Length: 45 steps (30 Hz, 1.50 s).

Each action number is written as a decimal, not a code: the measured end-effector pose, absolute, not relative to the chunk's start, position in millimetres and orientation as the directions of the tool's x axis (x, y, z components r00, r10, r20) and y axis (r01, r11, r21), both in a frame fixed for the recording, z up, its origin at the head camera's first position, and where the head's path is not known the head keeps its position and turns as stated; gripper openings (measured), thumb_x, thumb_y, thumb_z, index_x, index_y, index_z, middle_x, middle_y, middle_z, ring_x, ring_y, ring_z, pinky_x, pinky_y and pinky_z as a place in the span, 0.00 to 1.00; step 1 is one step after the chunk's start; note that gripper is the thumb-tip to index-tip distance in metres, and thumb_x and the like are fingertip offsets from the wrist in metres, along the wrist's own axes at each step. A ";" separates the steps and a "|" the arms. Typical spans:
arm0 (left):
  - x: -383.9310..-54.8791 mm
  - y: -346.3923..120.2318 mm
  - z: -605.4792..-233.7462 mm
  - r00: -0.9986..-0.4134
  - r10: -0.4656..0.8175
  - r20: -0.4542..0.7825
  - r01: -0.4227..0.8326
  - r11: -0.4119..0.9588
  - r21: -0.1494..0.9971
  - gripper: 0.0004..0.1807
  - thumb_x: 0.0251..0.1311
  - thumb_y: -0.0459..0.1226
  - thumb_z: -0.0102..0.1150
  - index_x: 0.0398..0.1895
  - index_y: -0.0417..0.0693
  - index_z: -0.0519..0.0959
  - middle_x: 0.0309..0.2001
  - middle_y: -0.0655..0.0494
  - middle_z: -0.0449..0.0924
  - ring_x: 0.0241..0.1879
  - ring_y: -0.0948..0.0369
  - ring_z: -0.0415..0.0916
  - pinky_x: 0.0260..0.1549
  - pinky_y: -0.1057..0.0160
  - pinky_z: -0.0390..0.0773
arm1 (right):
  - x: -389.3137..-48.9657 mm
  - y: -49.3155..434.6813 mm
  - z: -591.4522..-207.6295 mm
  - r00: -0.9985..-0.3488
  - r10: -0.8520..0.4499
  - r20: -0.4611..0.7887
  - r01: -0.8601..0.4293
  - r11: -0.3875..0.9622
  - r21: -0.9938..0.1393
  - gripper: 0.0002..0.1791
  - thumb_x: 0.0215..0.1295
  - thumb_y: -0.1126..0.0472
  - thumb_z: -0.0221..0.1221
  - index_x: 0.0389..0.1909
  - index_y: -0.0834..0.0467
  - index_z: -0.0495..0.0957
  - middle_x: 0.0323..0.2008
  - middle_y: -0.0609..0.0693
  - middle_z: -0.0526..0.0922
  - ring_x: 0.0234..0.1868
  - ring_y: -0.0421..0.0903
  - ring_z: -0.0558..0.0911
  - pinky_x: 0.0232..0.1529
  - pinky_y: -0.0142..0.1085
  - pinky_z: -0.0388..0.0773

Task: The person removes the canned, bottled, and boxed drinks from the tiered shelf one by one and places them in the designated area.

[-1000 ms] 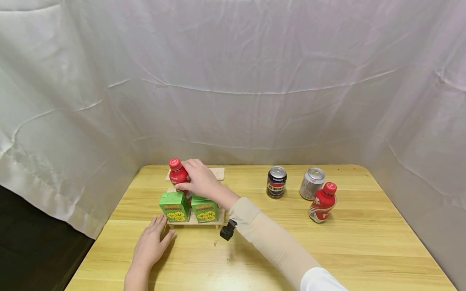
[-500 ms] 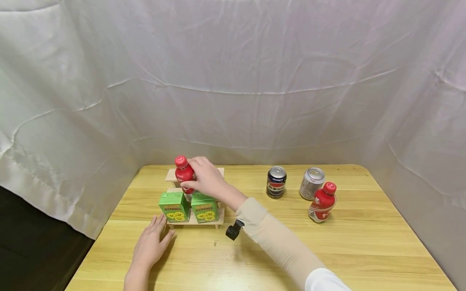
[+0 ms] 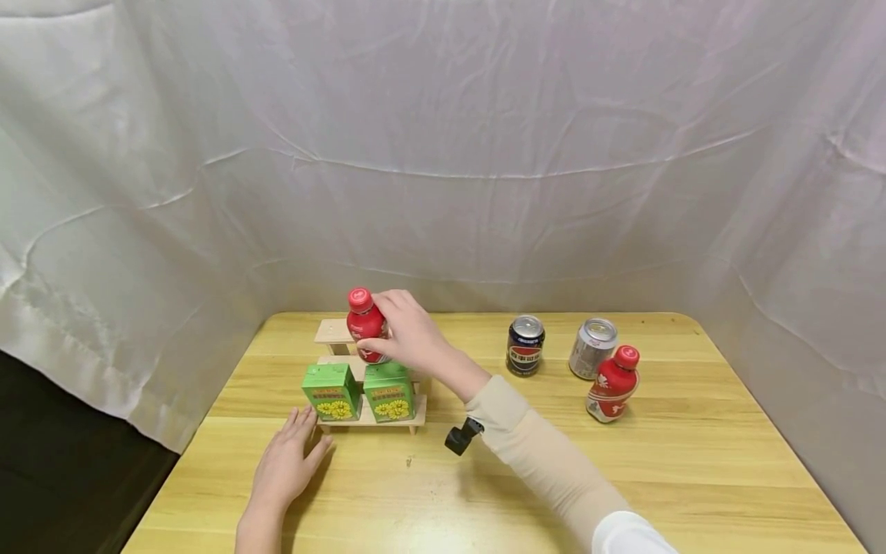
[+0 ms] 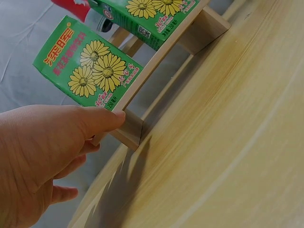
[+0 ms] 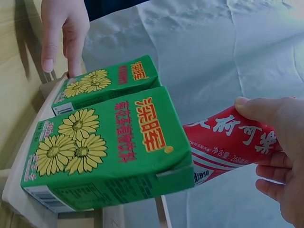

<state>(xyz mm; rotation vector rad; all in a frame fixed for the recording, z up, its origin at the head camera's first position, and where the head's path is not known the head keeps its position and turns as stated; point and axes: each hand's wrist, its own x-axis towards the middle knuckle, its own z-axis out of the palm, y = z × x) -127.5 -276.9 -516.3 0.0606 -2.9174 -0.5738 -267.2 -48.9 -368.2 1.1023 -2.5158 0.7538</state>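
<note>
My right hand (image 3: 418, 335) grips a red bottle (image 3: 367, 327) with a red cap, upright above the stepped wooden rack (image 3: 401, 414). In the right wrist view, the thumb lies along the label of the bottle (image 5: 228, 137), and a green drink carton hides its lower end. Two green cartons with yellow flowers, the left one (image 3: 332, 392) and the right one (image 3: 390, 394), stand on the rack's lowest step. My left hand (image 3: 285, 465) rests by the rack's front left corner, fingers extended. In the left wrist view, the thumb overlaps the corner of the step (image 4: 159, 57).
To the right stand a dark Pepsi can (image 3: 526, 346), a silver can (image 3: 593, 350) and a second red bottle (image 3: 612, 388) in front of the silver one. Pale grey cloth (image 3: 484, 192) hangs around the back and sides of the wooden table (image 3: 657, 477).
My right hand has carried the red bottle rightward and slightly up, from behind the left carton to behind the right one. The left hand and the rack have stayed in place.
</note>
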 end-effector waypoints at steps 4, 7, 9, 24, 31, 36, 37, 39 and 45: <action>-128.0 -277.5 -515.8 -0.985 -0.068 0.160 -0.002 0.927 0.376 0.35 0.67 0.48 0.56 0.70 0.36 0.63 0.72 0.39 0.60 0.73 0.39 0.53 0.69 0.34 0.56 | -265.1 -40.5 -366.9 -0.665 -0.571 0.482 -0.744 0.568 -0.353 0.38 0.57 0.44 0.68 0.63 0.60 0.71 0.58 0.53 0.76 0.62 0.48 0.71 0.63 0.41 0.76; -127.8 -277.7 -515.2 -0.985 -0.067 0.161 -0.002 0.926 0.377 0.35 0.67 0.47 0.56 0.70 0.36 0.63 0.72 0.38 0.60 0.73 0.39 0.53 0.69 0.34 0.56 | -264.3 -34.9 -368.0 -0.653 -0.554 0.516 -0.752 0.554 -0.356 0.36 0.56 0.45 0.69 0.61 0.59 0.73 0.57 0.53 0.76 0.61 0.49 0.71 0.61 0.41 0.77; -127.6 -277.8 -514.9 -0.985 -0.067 0.161 -0.002 0.927 0.376 0.35 0.67 0.47 0.56 0.70 0.36 0.63 0.72 0.39 0.60 0.73 0.39 0.53 0.69 0.34 0.56 | -264.0 -31.3 -369.5 -0.642 -0.543 0.541 -0.759 0.547 -0.353 0.35 0.55 0.46 0.69 0.60 0.59 0.74 0.56 0.52 0.77 0.60 0.48 0.72 0.60 0.41 0.78; -127.3 -277.6 -516.4 -0.986 -0.071 0.154 -0.007 0.923 0.386 0.36 0.67 0.50 0.55 0.70 0.37 0.63 0.73 0.40 0.59 0.74 0.40 0.53 0.70 0.36 0.55 | -259.3 -3.1 -374.5 -0.628 -0.416 0.658 -0.750 0.550 -0.368 0.33 0.54 0.48 0.71 0.57 0.59 0.75 0.50 0.51 0.78 0.57 0.48 0.72 0.58 0.41 0.78; -128.1 -277.2 -516.9 -0.984 -0.069 0.162 -0.001 0.921 0.390 0.35 0.67 0.48 0.56 0.70 0.35 0.63 0.72 0.38 0.60 0.73 0.39 0.53 0.70 0.35 0.56 | -258.5 13.3 -378.3 -0.623 -0.407 0.668 -0.748 0.560 -0.356 0.31 0.53 0.50 0.71 0.55 0.59 0.75 0.49 0.51 0.79 0.56 0.49 0.72 0.58 0.41 0.78; -128.1 -277.4 -516.9 -0.985 -0.071 0.160 -0.003 0.921 0.390 0.35 0.67 0.48 0.56 0.69 0.35 0.63 0.72 0.37 0.60 0.73 0.38 0.53 0.70 0.36 0.56 | -256.8 25.9 -381.3 -0.627 -0.403 0.666 -0.743 0.568 -0.355 0.31 0.53 0.50 0.72 0.55 0.60 0.75 0.49 0.52 0.78 0.56 0.49 0.72 0.57 0.42 0.79; -128.1 -277.5 -516.8 -0.984 -0.071 0.161 -0.003 0.921 0.389 0.35 0.67 0.48 0.56 0.70 0.35 0.63 0.72 0.37 0.60 0.73 0.39 0.53 0.70 0.36 0.56 | -256.6 28.4 -382.0 -0.629 -0.403 0.665 -0.741 0.569 -0.357 0.31 0.53 0.50 0.72 0.55 0.60 0.75 0.49 0.52 0.78 0.56 0.49 0.72 0.56 0.42 0.80; -127.9 -277.4 -516.5 -0.984 -0.070 0.161 -0.002 0.921 0.389 0.35 0.67 0.48 0.56 0.70 0.35 0.63 0.72 0.37 0.60 0.73 0.39 0.53 0.70 0.37 0.56 | -256.1 33.3 -383.8 -0.634 -0.404 0.659 -0.735 0.578 -0.354 0.31 0.53 0.49 0.72 0.55 0.59 0.75 0.50 0.51 0.78 0.56 0.49 0.72 0.55 0.42 0.80; -127.4 -277.2 -515.7 -0.985 -0.073 0.155 -0.006 0.919 0.395 0.35 0.67 0.48 0.56 0.70 0.36 0.63 0.72 0.38 0.60 0.73 0.39 0.53 0.71 0.37 0.55 | -253.9 48.7 -389.5 -0.651 -0.402 0.644 -0.718 0.603 -0.348 0.32 0.53 0.49 0.72 0.55 0.59 0.75 0.50 0.51 0.78 0.56 0.49 0.72 0.53 0.44 0.81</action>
